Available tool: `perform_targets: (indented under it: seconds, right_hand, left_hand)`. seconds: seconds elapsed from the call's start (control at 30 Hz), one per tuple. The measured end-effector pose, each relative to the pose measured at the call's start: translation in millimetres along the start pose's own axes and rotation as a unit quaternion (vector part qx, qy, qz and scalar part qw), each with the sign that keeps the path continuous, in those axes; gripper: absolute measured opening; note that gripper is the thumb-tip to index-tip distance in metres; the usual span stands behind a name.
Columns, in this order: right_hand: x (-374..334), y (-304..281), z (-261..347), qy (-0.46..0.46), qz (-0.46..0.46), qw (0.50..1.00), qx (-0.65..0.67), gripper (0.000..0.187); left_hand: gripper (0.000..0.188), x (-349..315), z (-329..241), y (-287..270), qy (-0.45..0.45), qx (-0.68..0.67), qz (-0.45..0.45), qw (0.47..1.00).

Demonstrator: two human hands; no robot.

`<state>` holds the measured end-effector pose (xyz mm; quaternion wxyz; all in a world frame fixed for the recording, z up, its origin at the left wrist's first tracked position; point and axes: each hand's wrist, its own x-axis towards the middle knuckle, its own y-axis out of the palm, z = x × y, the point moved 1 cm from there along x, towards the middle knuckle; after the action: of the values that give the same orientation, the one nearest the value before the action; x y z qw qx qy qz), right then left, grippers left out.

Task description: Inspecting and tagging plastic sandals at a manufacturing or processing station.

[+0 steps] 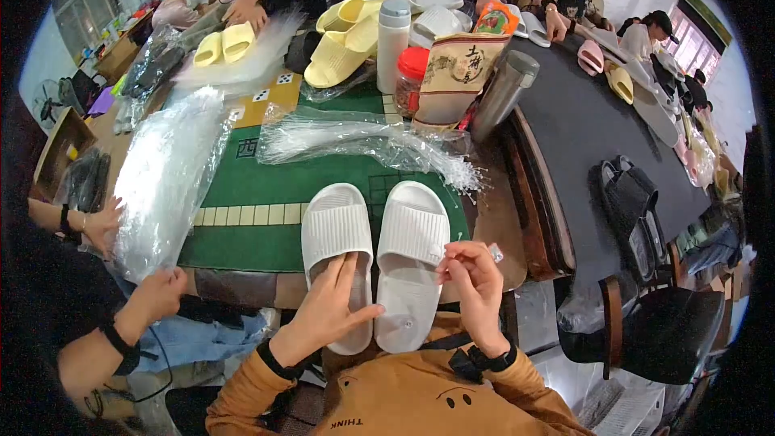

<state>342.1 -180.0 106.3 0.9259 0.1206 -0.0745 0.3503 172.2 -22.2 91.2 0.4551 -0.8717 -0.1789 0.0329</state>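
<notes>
Two white slide slippers lie side by side in front of me, heels toward me and past the table edge. My left hand (pixel 327 307) has its fingers tucked into the left white slipper (pixel 337 222), with the thumb across its inner rim and touching the other one. At the strap of the right white slipper (pixel 414 234), my right hand (pixel 475 287) is closed in a pinch on a thin white plastic tie, mostly hidden by the fingers. Beyond the slippers, a clear bag (pixel 339 139) holds a bundle of similar thin white ties, their ends spilling out rightward.
Left stands a co-worker, whose hands (pixel 157 295) are by a large stack of clear plastic bags (pixel 169 182). A white bottle (pixel 393 44), red-lidded jar (pixel 412 81), paper pouch (pixel 460 77) and steel tumbler (pixel 504 97) stand behind. Black sandals (pixel 634 214) lie right, near a chair (pixel 646 331).
</notes>
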Motion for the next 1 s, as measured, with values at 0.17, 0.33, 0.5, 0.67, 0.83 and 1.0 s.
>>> perform_targets:
  seconds: [0.17, 0.33, 0.5, 0.67, 0.83, 1.0]
  right_hand:
    - [-9.2, 10.4, -12.8, -0.052, 0.205, 0.941, -0.263, 0.030]
    - [-9.1, 23.6, -23.8, -0.117, 0.200, 0.904, -0.359, 0.048]
    - [0.2, 27.2, -52.2, -0.117, 0.212, 0.886, -0.395, 0.053]
    - [17.4, 24.9, -58.7, -0.026, 0.210, 0.883, -0.420, 0.041]
    - [14.8, 29.1, -51.1, -0.059, 0.193, 0.880, -0.430, 0.037]
    - [0.5, 26.1, -38.4, -0.131, 0.215, 0.871, -0.421, 0.049]
  left_hand:
    - [0.099, 0.0, 5.7, 9.0, 0.002, 0.004, -0.002, 1.000]
    - [0.111, -1.0, -1.6, 13.9, -0.024, 0.032, 0.039, 0.998]
    - [0.112, 3.3, -8.2, 21.7, 0.031, 0.090, -0.026, 0.995]
    - [0.104, 7.7, -10.1, 31.9, 0.007, 0.101, -0.058, 0.993]
    - [0.085, 22.0, -6.4, 38.7, -0.002, 0.083, -0.102, 0.991]
    - [0.063, 45.7, 4.1, 34.0, -0.082, 0.048, -0.064, 0.993]
